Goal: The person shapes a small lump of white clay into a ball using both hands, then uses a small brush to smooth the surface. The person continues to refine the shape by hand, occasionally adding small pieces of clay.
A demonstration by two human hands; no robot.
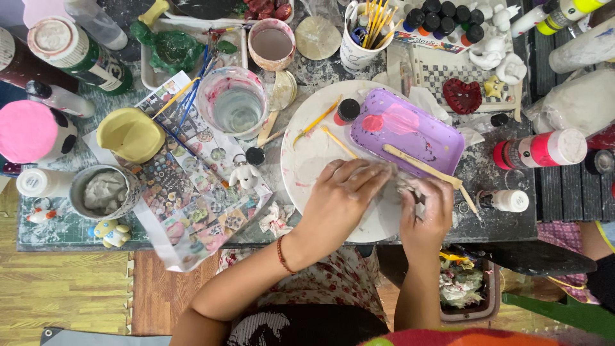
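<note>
1. Left hand: palm down, fingers stretched flat on the round white work board.
2. Right hand: curled round a pale grey lump of clay (mostly hidden), touching the left fingertips.
3. Purple rectangular plastic tray: just beyond the hands, a long wooden modelling stick lying across it.
4. Clear water cup: well to the left.

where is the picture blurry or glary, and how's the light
Head view: light is even and soft, shadows faint; the left hand and right hand are smeared at the fingertips; slight glare on the glass of water; the table's edges bow slightly.
</note>
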